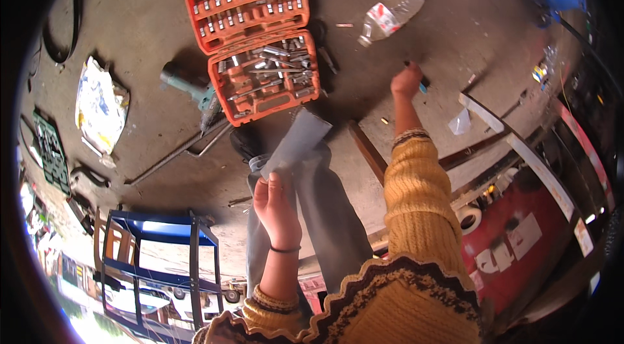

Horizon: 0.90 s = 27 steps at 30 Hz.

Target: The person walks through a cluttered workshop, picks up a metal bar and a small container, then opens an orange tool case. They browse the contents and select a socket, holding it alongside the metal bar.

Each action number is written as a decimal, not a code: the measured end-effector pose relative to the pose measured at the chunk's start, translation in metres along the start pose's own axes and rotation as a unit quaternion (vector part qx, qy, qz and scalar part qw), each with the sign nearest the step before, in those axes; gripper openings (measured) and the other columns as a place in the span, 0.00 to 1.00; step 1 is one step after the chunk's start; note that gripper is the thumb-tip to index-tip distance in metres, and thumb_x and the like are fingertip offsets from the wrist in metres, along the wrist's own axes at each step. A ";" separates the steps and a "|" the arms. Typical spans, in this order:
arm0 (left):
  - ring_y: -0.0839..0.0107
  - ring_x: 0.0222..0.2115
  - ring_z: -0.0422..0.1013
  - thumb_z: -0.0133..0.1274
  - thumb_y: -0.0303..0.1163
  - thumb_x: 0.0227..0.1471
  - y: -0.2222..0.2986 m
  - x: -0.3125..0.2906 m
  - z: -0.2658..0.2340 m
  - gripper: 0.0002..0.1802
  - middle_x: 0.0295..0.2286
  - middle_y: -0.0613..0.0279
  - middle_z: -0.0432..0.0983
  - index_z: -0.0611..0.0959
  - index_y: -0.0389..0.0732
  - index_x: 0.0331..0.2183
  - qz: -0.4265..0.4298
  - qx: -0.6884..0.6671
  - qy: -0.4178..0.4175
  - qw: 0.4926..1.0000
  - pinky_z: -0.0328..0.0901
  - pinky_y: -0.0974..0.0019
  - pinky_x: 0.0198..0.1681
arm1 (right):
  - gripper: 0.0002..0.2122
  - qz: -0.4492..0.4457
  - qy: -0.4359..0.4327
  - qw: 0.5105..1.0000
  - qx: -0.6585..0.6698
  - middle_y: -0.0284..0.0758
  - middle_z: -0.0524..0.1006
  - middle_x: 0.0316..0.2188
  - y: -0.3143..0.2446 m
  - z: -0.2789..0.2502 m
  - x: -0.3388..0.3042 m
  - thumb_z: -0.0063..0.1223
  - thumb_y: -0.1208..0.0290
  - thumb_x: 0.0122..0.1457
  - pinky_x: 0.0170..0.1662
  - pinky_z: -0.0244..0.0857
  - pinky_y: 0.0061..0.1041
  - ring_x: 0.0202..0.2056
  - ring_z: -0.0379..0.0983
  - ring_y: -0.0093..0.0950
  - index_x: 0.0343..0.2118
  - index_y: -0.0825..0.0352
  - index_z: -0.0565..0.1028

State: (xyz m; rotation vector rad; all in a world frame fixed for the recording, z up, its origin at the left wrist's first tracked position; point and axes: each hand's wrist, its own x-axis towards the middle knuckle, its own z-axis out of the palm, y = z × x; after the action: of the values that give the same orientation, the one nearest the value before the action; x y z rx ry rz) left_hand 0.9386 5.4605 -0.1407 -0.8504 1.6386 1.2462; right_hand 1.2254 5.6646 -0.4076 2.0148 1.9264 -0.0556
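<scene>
Currently, the left hand (pixel 278 214) is pinching a grey, flat piece (pixel 300 139) between thumb and fingers, the piece reaching up to near the close edge of the open orange tool case (pixel 260 37). To the right of that case, the right hand (pixel 407 82) is forming a nearly closed fist; a dark tip (pixel 407 63) and a blue bit (pixel 424 88) are showing at it, though whether it is gripping either, I cannot tell. Beyond that hand, right of the case's lid, a clear bottle (pixel 395 14) is lying; a teal power drill (pixel 195 89) is resting just left of the case.
</scene>
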 end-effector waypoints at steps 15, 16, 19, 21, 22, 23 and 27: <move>0.87 0.27 0.64 0.53 0.34 0.54 -0.014 -0.011 0.006 0.06 0.26 0.77 0.72 0.77 0.46 0.26 -0.015 0.096 0.037 0.995 0.59 0.79 0.32 | 0.05 -0.255 -0.064 0.965 0.000 0.41 0.71 0.34 -0.028 -0.042 -0.001 0.37 0.70 0.61 0.37 0.68 0.39 0.35 0.71 0.43 0.36 0.64 0.65; 0.86 0.27 0.64 0.52 0.33 0.54 -0.012 -0.012 0.008 0.07 0.26 0.75 0.71 0.76 0.45 0.26 -0.002 0.054 0.036 0.998 0.59 0.79 0.32 | 0.05 -0.281 -0.061 0.957 0.034 0.42 0.71 0.33 -0.049 -0.053 -0.006 0.38 0.70 0.60 0.35 0.68 0.39 0.35 0.71 0.43 0.35 0.65 0.65; 0.85 0.26 0.64 0.51 0.31 0.55 -0.004 -0.013 0.015 0.08 0.25 0.73 0.71 0.73 0.42 0.25 0.021 -0.042 0.064 0.997 0.59 0.79 0.29 | 0.08 -0.374 -0.179 0.893 0.174 0.46 0.72 0.30 -0.117 -0.087 -0.024 0.44 0.69 0.56 0.31 0.66 0.42 0.31 0.71 0.46 0.35 0.67 0.65; 0.85 0.26 0.64 0.50 0.31 0.55 0.007 -0.010 0.015 0.07 0.25 0.73 0.71 0.73 0.43 0.26 0.057 0.004 0.073 0.996 0.58 0.80 0.30 | 0.08 -0.366 -0.271 0.844 0.284 0.46 0.72 0.31 -0.163 -0.104 -0.047 0.46 0.70 0.56 0.31 0.65 0.42 0.31 0.71 0.46 0.35 0.67 0.65; 0.85 0.26 0.64 0.50 0.32 0.56 0.012 -0.007 0.016 0.07 0.25 0.73 0.71 0.73 0.43 0.26 0.087 0.033 0.097 0.991 0.58 0.80 0.31 | 0.08 -0.373 -0.290 0.809 0.349 0.46 0.72 0.31 -0.189 -0.108 -0.056 0.47 0.70 0.56 0.33 0.65 0.40 0.32 0.71 0.46 0.36 0.67 0.65; 0.85 0.26 0.64 0.51 0.33 0.55 0.015 -0.005 0.017 0.08 0.26 0.72 0.71 0.73 0.43 0.27 0.103 -0.013 0.098 0.990 0.59 0.80 0.31 | 0.07 -0.393 -0.270 0.820 0.317 0.45 0.72 0.30 -0.215 -0.110 -0.065 0.47 0.70 0.56 0.33 0.65 0.40 0.32 0.71 0.44 0.33 0.67 0.65; 0.82 0.27 0.64 0.53 0.35 0.55 0.021 -0.002 0.018 0.08 0.28 0.71 0.73 0.73 0.43 0.28 0.098 -0.040 0.127 0.986 0.60 0.77 0.33 | 0.07 -0.400 -0.179 0.828 0.350 0.41 0.72 0.27 -0.260 -0.112 -0.077 0.49 0.69 0.56 0.33 0.66 0.38 0.31 0.72 0.40 0.29 0.67 0.66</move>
State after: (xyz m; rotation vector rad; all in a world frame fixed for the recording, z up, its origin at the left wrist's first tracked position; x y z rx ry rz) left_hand 0.9254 5.4835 -0.1331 -0.9465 1.9244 1.3919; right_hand 0.9424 5.6249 -0.3400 1.1686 2.5265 -1.4108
